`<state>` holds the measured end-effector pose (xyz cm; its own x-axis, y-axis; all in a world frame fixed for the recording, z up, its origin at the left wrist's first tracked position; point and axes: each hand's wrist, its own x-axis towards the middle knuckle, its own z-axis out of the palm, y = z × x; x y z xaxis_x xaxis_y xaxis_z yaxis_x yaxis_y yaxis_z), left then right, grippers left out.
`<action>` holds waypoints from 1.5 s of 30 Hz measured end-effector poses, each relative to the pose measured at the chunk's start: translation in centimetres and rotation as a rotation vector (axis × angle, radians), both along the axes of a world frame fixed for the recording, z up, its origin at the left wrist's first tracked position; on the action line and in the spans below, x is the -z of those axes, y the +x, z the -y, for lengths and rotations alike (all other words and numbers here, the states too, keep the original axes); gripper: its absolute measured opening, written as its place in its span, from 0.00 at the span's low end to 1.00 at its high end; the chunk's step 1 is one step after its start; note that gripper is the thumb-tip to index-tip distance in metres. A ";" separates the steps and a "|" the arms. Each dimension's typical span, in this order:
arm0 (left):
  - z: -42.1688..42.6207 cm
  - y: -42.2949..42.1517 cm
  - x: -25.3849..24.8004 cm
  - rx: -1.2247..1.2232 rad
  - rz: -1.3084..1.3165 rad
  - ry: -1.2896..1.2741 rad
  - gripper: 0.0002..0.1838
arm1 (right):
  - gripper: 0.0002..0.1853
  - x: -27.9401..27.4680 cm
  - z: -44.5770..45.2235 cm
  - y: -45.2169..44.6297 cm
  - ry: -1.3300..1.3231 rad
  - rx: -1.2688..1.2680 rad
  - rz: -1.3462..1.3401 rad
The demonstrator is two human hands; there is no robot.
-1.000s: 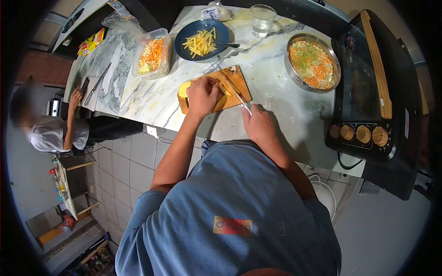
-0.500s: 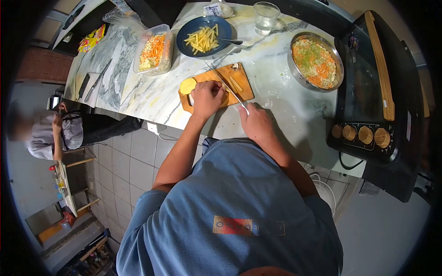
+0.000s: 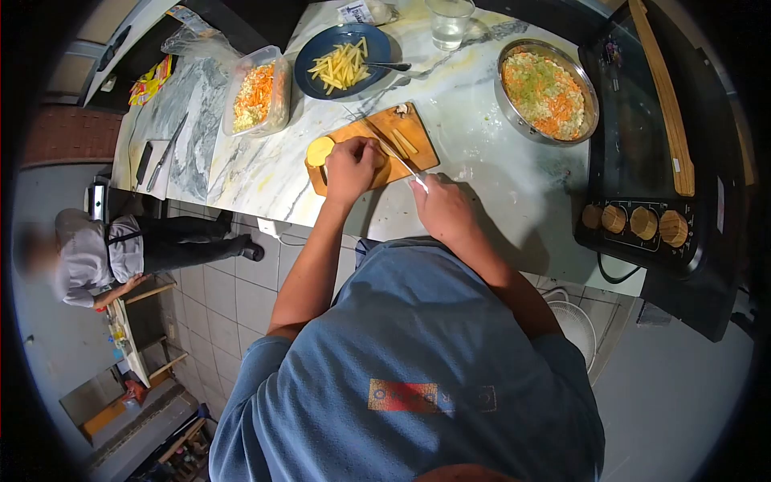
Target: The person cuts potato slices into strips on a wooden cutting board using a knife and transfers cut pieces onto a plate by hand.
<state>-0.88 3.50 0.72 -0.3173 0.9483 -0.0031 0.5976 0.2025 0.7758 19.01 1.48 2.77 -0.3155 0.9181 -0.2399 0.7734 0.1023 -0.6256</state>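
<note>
My right hand (image 3: 446,210) is closed round the white handle of a knife (image 3: 413,171), whose blade slants across the wooden cutting board (image 3: 423,135). Beside the blade, the bent fingers of my left hand (image 3: 352,170) press down on a potato piece, which they mostly hide. Cut potato sticks (image 3: 404,142) lie on the board to the right of the blade. A round yellow potato chunk (image 3: 320,151) rests at the board's left end, next to my left hand. A small dark-and-pale scrap (image 3: 402,108) sits at the far corner.
Behind the board stand a blue plate (image 3: 309,80) of potato sticks with a fork, a plastic tub (image 3: 279,104) of shredded vegetables and a clear cup (image 3: 449,28). A metal bowl (image 3: 548,138) and an oven (image 3: 634,153) are right. Another person (image 3: 112,241) stands left.
The view has shifted slightly. My left hand stays on the board and the knife remains beside its fingers. The other person has lowered their arms and changed stance.
</note>
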 end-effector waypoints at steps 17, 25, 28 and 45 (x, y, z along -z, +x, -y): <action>-1.4 -0.2 0.0 -0.058 0.125 -0.084 0.20 | 0.23 -0.5 -0.3 -0.1 -0.091 -0.026 0.062; -1.9 -0.5 0.1 -0.050 0.224 -0.130 0.20 | 0.22 -0.6 -0.4 -0.3 -0.078 -0.014 0.058; -1.9 -0.4 -0.1 -0.074 0.243 -0.169 0.20 | 0.21 -0.7 -0.4 -0.5 -0.085 -0.006 0.062; -2.5 -1.3 1.0 -0.073 0.307 -0.207 0.20 | 0.21 -1.5 -0.8 -0.6 -0.155 -0.022 0.098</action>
